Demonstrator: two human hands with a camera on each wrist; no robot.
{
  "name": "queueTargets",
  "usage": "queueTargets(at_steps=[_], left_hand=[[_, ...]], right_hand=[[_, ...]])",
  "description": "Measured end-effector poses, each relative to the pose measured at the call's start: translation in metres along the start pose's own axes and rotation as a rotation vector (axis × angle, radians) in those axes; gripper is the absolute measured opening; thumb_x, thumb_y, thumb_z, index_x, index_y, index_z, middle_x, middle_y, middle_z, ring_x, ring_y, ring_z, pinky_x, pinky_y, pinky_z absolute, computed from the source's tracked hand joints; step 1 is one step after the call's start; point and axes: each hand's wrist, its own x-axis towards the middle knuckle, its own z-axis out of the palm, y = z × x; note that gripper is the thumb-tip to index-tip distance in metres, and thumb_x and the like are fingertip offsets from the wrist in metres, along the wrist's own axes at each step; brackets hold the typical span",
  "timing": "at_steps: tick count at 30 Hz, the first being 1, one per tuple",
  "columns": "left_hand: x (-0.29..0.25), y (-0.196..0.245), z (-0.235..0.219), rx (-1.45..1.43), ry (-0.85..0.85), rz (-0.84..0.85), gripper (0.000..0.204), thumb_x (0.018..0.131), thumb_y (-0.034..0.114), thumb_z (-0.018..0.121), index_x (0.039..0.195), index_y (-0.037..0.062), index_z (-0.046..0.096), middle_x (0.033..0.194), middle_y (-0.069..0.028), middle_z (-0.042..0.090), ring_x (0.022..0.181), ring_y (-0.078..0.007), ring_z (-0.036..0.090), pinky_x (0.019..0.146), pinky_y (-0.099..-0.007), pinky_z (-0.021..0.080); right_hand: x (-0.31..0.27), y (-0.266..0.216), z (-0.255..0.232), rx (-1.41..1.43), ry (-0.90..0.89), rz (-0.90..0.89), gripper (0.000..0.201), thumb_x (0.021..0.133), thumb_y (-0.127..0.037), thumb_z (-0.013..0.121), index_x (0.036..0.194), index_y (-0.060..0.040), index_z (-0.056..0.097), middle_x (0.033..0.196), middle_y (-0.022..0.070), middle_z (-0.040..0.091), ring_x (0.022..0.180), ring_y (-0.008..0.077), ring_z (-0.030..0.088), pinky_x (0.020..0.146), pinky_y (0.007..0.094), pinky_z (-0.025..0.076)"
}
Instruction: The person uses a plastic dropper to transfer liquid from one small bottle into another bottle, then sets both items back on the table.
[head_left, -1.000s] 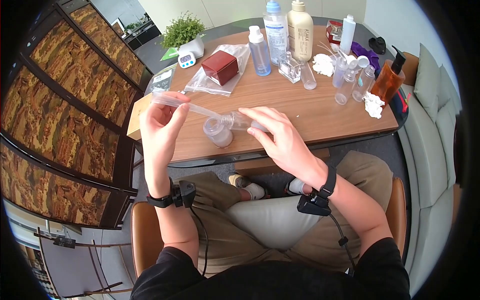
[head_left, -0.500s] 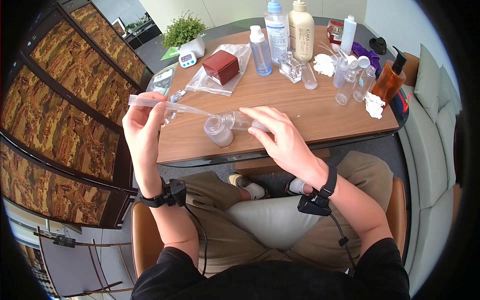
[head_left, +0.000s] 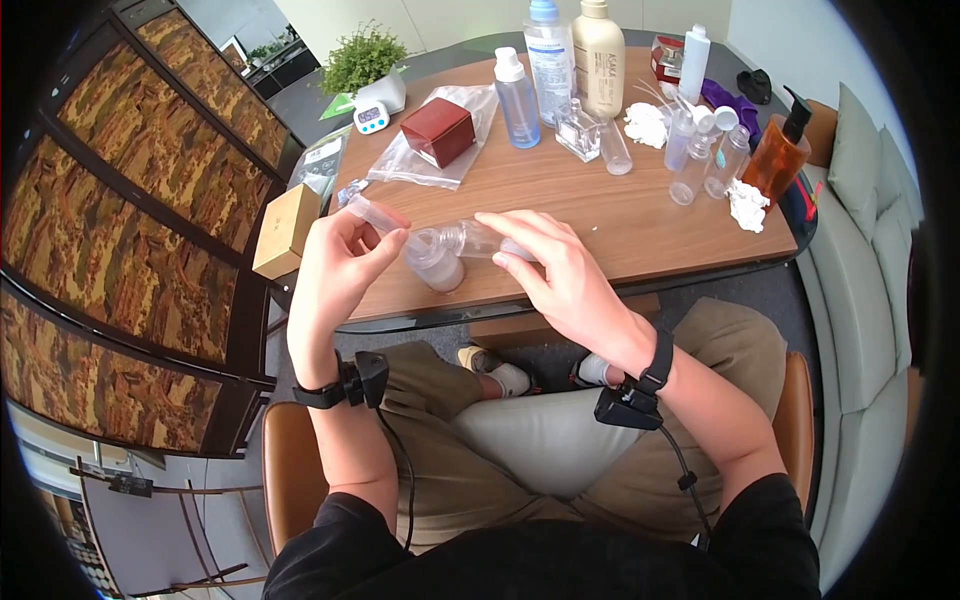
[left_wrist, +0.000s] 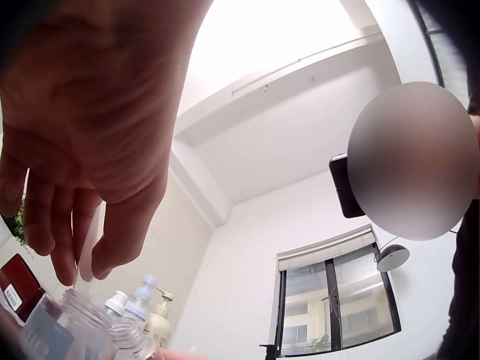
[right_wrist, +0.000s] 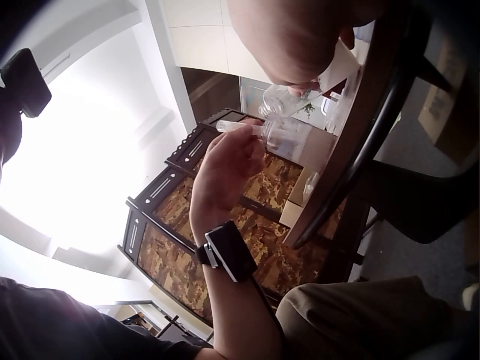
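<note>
My left hand (head_left: 332,275) pinches a translucent plastic dropper (head_left: 374,213) between thumb and fingers. The dropper slopes down to the mouth of a small clear jar (head_left: 438,274) standing near the table's front edge. Its lower end is mostly hidden behind the fingers in the head view. To the right of the jar, my right hand (head_left: 565,275) holds a clear small bottle (head_left: 477,241) on its side, neck right at the jar's rim. The left wrist view shows the threaded mouths of the jar (left_wrist: 64,330) and bottle (left_wrist: 133,339) side by side.
Behind the hands lie a dark red box (head_left: 438,132) on a plastic bag and a glass perfume bottle (head_left: 578,135). Several small bottles (head_left: 689,180), crumpled tissue (head_left: 747,206) and an amber pump bottle (head_left: 777,165) stand at right. A cardboard box (head_left: 284,232) is at left.
My left hand first drew back to the left with the dropper, then came in to the right, close beside the jar, with the dropper tilted more steeply. The right hand and bottle hold still.
</note>
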Motion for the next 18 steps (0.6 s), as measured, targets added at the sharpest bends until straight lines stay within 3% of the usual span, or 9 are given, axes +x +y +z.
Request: queueTargets(at_steps=[18], left_hand=[[-0.0002, -0.0008, -0.0008, 0.028, 0.005, -0.011, 0.023, 0.096, 0.02, 0.084, 0.108, 0.0002, 0.082, 0.067, 0.0059, 0.054, 0.062, -0.0035, 0.042, 0.057, -0.0276, 0.033]], right_hand=[[-0.0003, 0.0004, 0.0009, -0.011, 0.005, 0.001, 0.038, 0.106, -0.009, 0.069, 0.143, -0.0016, 0.069, 0.13, 0.0176, 0.072, 0.119, 0.0387, 0.066, 0.109, 0.0479, 0.049]])
